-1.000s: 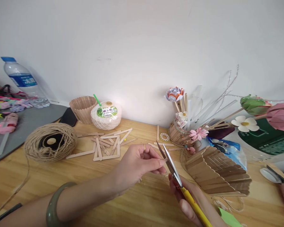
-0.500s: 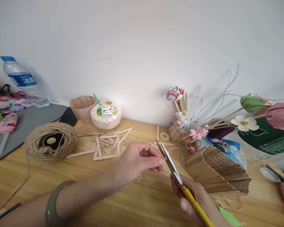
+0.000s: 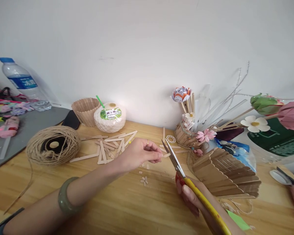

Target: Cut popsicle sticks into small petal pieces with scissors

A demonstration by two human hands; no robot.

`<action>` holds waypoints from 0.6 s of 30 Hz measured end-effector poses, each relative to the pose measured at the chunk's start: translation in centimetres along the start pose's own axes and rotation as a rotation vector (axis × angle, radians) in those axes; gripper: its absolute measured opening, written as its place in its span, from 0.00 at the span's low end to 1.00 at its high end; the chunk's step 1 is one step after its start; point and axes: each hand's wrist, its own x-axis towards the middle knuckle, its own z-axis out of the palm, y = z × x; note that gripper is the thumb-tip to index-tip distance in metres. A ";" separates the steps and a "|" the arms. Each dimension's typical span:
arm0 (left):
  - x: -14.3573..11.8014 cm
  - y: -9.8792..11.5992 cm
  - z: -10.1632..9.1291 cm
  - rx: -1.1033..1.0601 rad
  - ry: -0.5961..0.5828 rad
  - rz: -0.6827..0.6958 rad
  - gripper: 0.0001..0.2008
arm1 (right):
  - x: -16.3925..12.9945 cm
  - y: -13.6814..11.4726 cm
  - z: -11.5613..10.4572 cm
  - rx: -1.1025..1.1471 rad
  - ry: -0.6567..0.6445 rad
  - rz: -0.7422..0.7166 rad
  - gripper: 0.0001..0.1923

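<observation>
I see the left hand [image 3: 137, 153] pinching a short wooden stick piece [image 3: 165, 155] between thumb and fingertips [image 3: 159, 156], its free end poking out toward the scissors [image 3: 176, 163]. The scissor blades stand slightly apart, crossing just past the stick's tip, which lies right at their inner edges; I cannot tell whether steel touches wood. The right hand [image 3: 193, 199] is closed round the yellow handles below the blades, and its lower part runs off the frame, so the grip is hard to make out. The stick piece is pale, flat and thin, mostly hidden by the fingers. Left of the scissors, small offcuts [image 3: 144, 180] lie on the wooden table [image 3: 127, 209]. Right of the scissors lies a stick-built basket [image 3: 225, 176]; far left of them sits a ball of twine [image 3: 53, 145]
</observation>
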 end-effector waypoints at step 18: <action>2.3 -1.4 -3.2 0.641 0.078 0.124 0.10 | 1.0 1.7 -1.4 -0.114 -0.026 0.027 0.24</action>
